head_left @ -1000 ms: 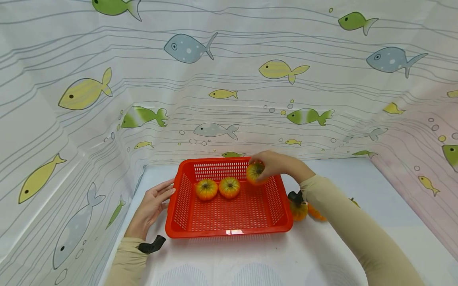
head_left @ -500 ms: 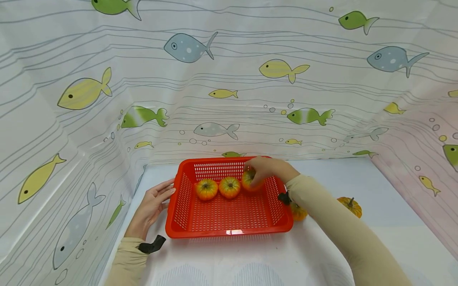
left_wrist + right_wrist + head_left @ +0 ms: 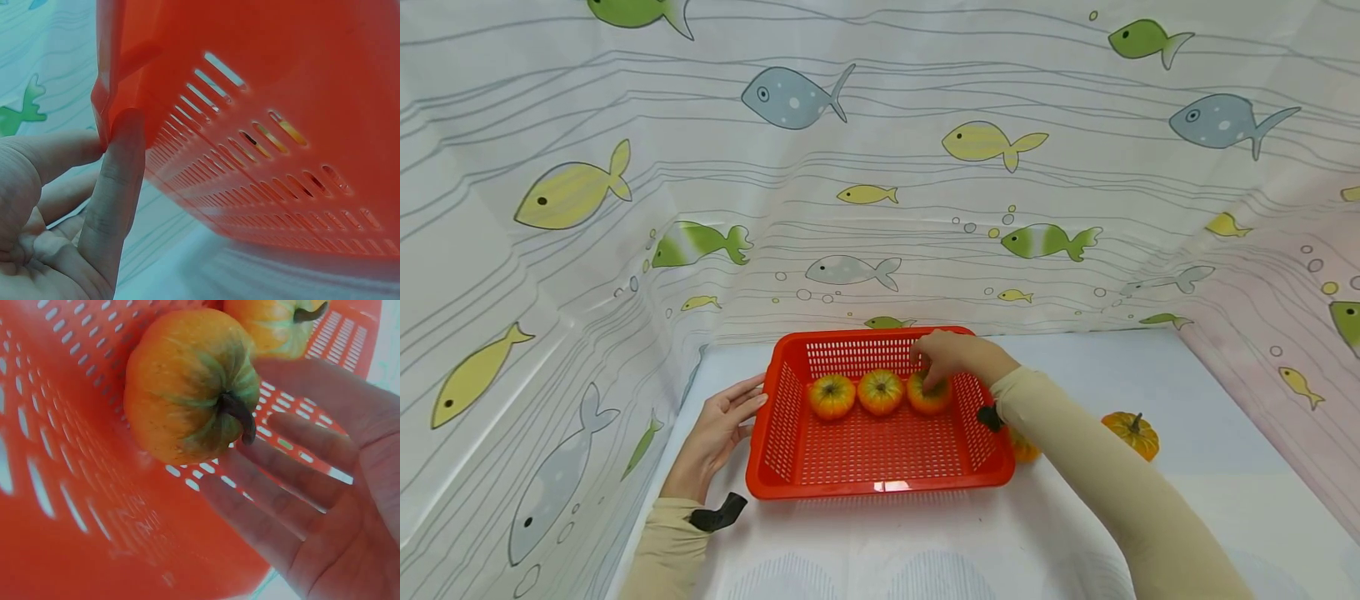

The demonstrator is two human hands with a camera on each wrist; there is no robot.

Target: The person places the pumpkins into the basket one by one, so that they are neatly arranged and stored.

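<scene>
In the head view a red plastic basket [image 3: 880,489] holds three small orange-and-green pumpkins in a row along its back half. The left one [image 3: 832,397] and the middle one [image 3: 881,392] sit apart from my hands. At the right pumpkin [image 3: 930,402] is my right hand [image 3: 958,354], reaching in over the basket's back right corner. The right wrist view shows that pumpkin [image 3: 181,387] resting in the basket, with my extended, loose fingers [image 3: 250,512] beside its stem. My left hand [image 3: 722,425] pinches the basket's left rim, thumb and fingers at its edge.
Outside the basket on the right, one pumpkin [image 3: 1024,448] is partly covered by the right sleeve [image 3: 1075,450]. Another pumpkin [image 3: 1133,435] lies farther right on the white table [image 3: 880,542]. A fish-patterned curtain [image 3: 880,233] encloses the back and sides.
My right hand has moved left and lowered the held pumpkin into the basket beside the middle one, and its fingers have loosened. My left hand has stayed at the rim.
</scene>
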